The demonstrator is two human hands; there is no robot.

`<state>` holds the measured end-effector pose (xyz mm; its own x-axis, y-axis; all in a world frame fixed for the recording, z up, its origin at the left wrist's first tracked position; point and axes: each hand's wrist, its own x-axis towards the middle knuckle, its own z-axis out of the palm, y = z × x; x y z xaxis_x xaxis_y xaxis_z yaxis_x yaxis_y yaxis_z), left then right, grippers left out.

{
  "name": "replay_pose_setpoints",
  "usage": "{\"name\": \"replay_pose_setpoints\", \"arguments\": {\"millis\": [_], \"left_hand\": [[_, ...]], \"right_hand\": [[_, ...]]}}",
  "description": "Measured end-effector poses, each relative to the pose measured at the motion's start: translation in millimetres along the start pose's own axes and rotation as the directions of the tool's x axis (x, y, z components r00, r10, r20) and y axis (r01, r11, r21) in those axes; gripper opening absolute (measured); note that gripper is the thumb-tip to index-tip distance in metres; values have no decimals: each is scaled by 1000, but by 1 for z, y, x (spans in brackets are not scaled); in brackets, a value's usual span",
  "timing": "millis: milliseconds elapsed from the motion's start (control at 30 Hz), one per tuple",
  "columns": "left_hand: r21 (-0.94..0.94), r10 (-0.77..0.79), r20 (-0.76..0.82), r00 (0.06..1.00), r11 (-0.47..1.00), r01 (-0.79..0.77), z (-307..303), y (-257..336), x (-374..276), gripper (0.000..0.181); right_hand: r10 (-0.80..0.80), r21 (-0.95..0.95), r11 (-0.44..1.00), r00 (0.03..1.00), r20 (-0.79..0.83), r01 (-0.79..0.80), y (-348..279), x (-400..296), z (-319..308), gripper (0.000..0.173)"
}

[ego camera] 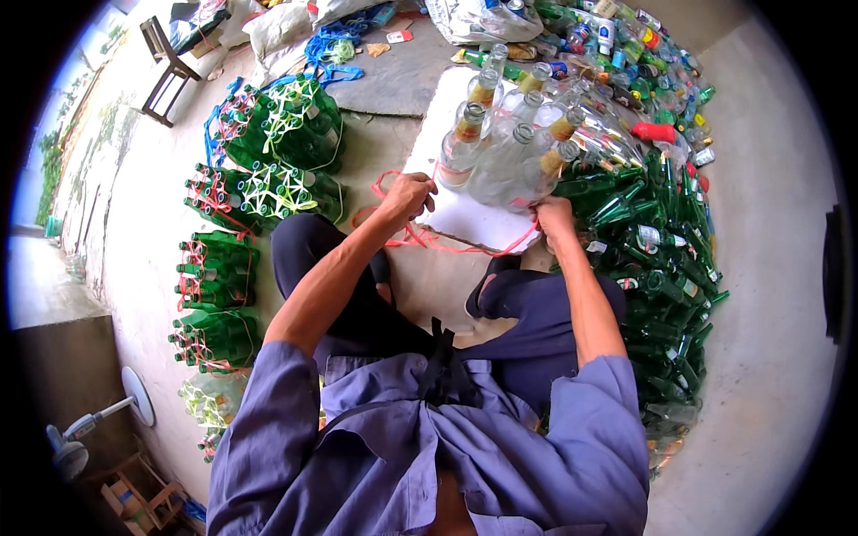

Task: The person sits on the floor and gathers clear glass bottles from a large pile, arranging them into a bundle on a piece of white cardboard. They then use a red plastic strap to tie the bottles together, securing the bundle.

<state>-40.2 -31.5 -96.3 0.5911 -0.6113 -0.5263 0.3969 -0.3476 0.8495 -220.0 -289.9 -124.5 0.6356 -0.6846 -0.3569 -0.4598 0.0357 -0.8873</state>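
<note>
A tight cluster of clear glass bottles (504, 144), several with gold neck labels, stands upright on a white board (448, 213). Red plastic twine (462, 250) runs low against the cluster and sags in a slack curve across the board's near edge. To the left of the bottles, my left hand (409, 195) is closed on the twine, with loose loops of it hanging beside the wrist. My right hand (555, 216) grips the twine at the cluster's near right base. The far side of the bottles hides the rest of the twine's path.
Bundles of green glass bottles (216, 271), bound with red and yellow twine, line the left side. Loose green bottles (663, 268) are heaped at the right, with mixed bottles and cans (623, 60) beyond. A wooden chair (164, 74) and a pedestal fan (137, 396) stand at left.
</note>
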Motion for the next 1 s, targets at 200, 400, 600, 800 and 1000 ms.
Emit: {"name": "replay_pose_setpoints", "arguments": {"millis": [200,400,600,800,1000], "left_hand": [[-76,14,19,1000,997,-12,2,-12,0,17],[-54,9,6,1000,998,-8,5,-12,-2,16],[2,-18,19,1000,1000,18,6,-12,-9,18],[173,131,-31,991,977,-123,4,-26,1,17],[293,90,-14,996,953,-82,0,-25,3,18]], "right_hand": [[-4,-245,969,998,69,21,10,-28,18,26],[25,21,999,997,75,-27,8,-61,48,29],[-70,29,997,979,193,65,0,-90,87,23],[-94,94,993,944,316,68,-12,-114,132,24],[-5,164,984,915,404,-67,-18,-122,174,21]]}}
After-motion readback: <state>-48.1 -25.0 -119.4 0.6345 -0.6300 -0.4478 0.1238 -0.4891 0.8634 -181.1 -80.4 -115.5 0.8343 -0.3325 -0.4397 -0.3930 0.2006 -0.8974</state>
